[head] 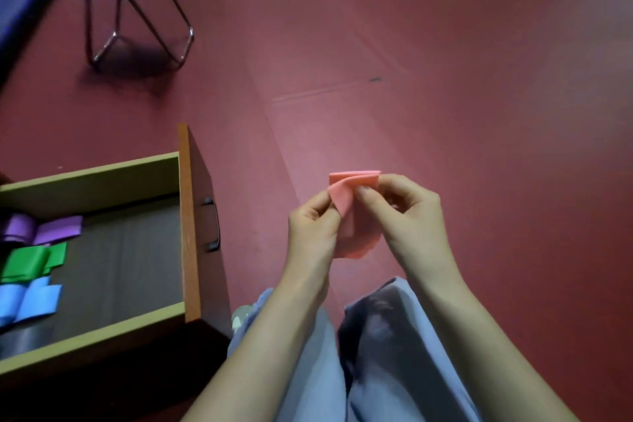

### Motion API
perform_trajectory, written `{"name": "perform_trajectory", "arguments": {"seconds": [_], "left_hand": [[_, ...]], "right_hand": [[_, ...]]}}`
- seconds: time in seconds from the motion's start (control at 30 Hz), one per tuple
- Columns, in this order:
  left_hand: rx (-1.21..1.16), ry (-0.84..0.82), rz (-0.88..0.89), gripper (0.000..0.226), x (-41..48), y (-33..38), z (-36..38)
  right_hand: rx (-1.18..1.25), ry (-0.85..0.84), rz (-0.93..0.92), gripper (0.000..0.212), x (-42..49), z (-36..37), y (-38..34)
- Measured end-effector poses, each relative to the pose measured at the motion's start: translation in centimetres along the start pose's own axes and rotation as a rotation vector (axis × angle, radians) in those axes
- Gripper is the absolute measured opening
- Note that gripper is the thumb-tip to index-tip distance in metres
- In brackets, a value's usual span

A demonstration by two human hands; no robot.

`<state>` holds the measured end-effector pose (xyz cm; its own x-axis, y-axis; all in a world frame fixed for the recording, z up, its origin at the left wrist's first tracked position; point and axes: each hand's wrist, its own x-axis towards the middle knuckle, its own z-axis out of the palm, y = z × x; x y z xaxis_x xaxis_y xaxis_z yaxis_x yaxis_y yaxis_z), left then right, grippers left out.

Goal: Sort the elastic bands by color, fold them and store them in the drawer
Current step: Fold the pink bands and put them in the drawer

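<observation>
A pink elastic band (354, 216), partly folded, hangs in the air between both hands above the red floor. My left hand (313, 229) pinches its left fold near the top. My right hand (411, 216) pinches the upper right part, thumb on the front. To the left an open wooden drawer (190, 216) holds folded bands at its left side: purple (44, 228) at the back, green (34, 262) in the middle, blue (32, 300) nearest me.
The drawer's front panel carries a dark metal handle (214, 226). A chair with thin metal legs (137, 10) stands at the far left on the red floor (445, 79). My legs in light blue trousers (376, 370) fill the bottom centre.
</observation>
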<state>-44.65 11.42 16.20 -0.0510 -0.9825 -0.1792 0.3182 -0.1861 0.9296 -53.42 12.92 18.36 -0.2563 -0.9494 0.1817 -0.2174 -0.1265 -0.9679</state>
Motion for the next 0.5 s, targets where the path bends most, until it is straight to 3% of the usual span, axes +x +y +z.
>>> {"name": "perform_trajectory", "arguments": {"seconds": [0.33, 0.5], "left_hand": [[-0.152, 0.089, 0.108, 0.028, -6.4, 3.3, -0.1], [-0.096, 0.013, 0.182, 0.027, -9.1, 4.8, -0.8]], "right_hand": [[0.184, 0.156, -0.115, 0.029, -4.9, 1.4, -4.3], [0.217, 0.146, -0.077, 0.031, -6.5, 1.6, -5.7]]}}
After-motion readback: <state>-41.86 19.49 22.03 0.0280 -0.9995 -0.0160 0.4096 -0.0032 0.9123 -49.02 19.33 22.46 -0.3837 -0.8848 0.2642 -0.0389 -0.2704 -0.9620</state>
